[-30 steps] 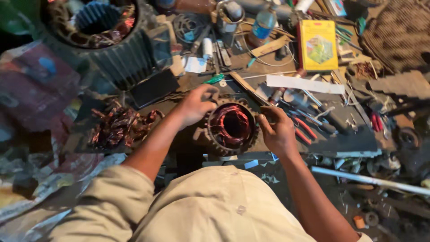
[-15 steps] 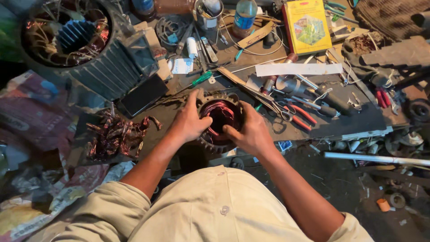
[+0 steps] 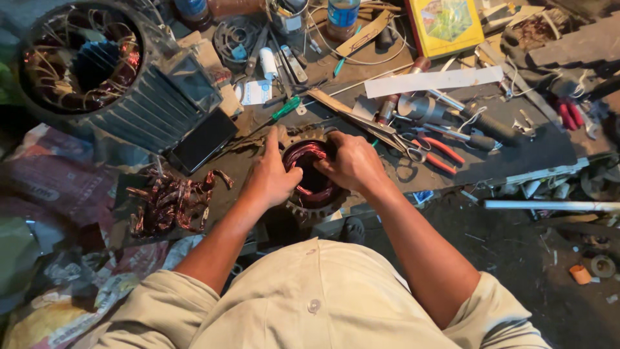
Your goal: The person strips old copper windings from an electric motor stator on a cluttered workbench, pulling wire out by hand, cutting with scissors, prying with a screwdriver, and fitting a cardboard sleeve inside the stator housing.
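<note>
Left hand (image 3: 271, 181) clamps the small stator (image 3: 314, 178) steady on the bench; right hand (image 3: 352, 161) fingers curl pinching its copper windings.

Both hands cover much of the small stator (image 3: 313, 187); its near rim is hidden. The large motor housing (image 3: 97, 71) and yellow box (image 3: 447, 22) are cropped, and fingertip contact seems unclear.

A person seen from above, filling the lower half of the frame. They wear a beige short-sleeved shirt (image 3: 316, 304) with a single pale round button (image 3: 314, 306) at lower centre. The sleeves end above the elbows, leaving both forearms bare. The left hand (image 3: 271, 178) and the right hand (image 3: 352, 163), at centre frame, are bare, with no gloves.
</note>
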`<control>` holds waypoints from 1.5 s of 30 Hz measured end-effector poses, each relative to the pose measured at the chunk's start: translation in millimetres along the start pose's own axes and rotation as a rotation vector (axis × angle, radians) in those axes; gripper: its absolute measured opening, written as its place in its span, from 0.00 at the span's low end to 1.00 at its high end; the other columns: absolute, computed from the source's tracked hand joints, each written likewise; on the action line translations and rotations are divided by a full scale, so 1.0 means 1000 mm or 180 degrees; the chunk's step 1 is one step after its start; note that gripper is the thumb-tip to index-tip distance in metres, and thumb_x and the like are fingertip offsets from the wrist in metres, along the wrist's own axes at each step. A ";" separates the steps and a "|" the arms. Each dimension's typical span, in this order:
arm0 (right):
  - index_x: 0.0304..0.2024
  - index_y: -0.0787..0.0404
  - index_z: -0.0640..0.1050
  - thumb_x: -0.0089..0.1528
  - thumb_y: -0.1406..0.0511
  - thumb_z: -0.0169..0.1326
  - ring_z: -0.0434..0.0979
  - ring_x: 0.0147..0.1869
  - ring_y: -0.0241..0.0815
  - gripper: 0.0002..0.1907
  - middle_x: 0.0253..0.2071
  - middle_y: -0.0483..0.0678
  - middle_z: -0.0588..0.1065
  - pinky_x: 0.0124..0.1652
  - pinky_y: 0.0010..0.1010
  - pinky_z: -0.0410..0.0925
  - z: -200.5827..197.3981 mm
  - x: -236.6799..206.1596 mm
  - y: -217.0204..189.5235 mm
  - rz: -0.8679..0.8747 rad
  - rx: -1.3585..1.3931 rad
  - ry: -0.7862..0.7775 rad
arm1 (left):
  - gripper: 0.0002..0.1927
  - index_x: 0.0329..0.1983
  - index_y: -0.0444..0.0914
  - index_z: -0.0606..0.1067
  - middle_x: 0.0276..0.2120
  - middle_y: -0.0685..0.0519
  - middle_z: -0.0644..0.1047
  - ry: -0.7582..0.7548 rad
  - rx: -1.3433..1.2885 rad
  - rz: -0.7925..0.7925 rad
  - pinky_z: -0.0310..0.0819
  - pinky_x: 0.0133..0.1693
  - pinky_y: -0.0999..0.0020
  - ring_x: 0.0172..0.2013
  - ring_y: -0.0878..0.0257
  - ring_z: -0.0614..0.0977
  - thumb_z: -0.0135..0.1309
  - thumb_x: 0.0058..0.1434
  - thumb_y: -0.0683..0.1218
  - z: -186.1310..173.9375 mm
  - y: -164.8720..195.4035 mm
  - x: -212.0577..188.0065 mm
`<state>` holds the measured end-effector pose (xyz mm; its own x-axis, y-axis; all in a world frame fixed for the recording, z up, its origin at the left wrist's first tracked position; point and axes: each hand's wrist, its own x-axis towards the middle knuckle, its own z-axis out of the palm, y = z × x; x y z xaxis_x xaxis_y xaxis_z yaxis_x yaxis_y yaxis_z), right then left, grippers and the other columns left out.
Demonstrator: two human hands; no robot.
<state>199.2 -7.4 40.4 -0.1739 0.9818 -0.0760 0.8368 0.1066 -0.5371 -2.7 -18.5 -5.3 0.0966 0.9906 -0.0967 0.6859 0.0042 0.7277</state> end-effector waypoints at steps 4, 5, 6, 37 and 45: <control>0.36 0.62 0.78 0.53 0.56 0.65 0.79 0.39 0.63 0.18 0.30 0.57 0.79 0.38 0.50 0.71 0.001 0.001 0.010 -0.0333 -0.0008 0.0066 | 0.54 0.77 0.36 0.44 0.45 0.31 0.79 -0.0089 -0.0038 -0.0116 0.72 0.53 0.49 0.49 0.35 0.80 0.60 0.52 0.50 -0.004 0.004 -0.005; 0.36 0.61 0.78 0.52 0.57 0.65 0.79 0.38 0.63 0.18 0.29 0.57 0.79 0.38 0.50 0.71 0.001 0.001 0.012 -0.0348 0.0067 0.0061 | 0.54 0.77 0.36 0.44 0.43 0.32 0.79 -0.0108 -0.0055 -0.0124 0.73 0.52 0.48 0.47 0.36 0.81 0.59 0.52 0.50 -0.004 0.006 -0.006; 0.36 0.61 0.78 0.52 0.58 0.65 0.79 0.38 0.63 0.17 0.29 0.57 0.79 0.37 0.49 0.71 0.000 0.001 0.014 -0.0364 0.0143 0.0060 | 0.54 0.77 0.36 0.44 0.41 0.33 0.80 -0.0125 -0.0072 -0.0129 0.74 0.51 0.48 0.46 0.36 0.82 0.59 0.53 0.50 -0.005 0.008 -0.006; 0.46 0.61 0.80 0.55 0.64 0.66 0.77 0.41 0.54 0.18 0.39 0.52 0.75 0.38 0.42 0.71 0.004 -0.047 0.001 -0.0796 0.0899 0.0894 | 0.32 0.66 0.37 0.64 0.63 0.34 0.68 0.0924 0.0622 0.0360 0.72 0.53 0.45 0.55 0.35 0.76 0.54 0.56 0.43 0.005 0.045 -0.026; 0.52 0.65 0.77 0.53 0.64 0.65 0.76 0.40 0.55 0.25 0.40 0.54 0.75 0.38 0.40 0.67 -0.009 -0.052 0.006 -0.1127 0.1069 0.0931 | 0.30 0.63 0.35 0.65 0.63 0.34 0.69 0.0783 0.0750 0.0267 0.73 0.52 0.46 0.55 0.35 0.77 0.53 0.57 0.44 0.001 0.050 -0.024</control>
<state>217.9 -56.1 48.2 -0.2230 0.9029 0.3674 0.5343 0.4285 -0.7287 29.6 -42.0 32.6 0.0028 0.9896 0.1442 0.8333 -0.0820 0.5467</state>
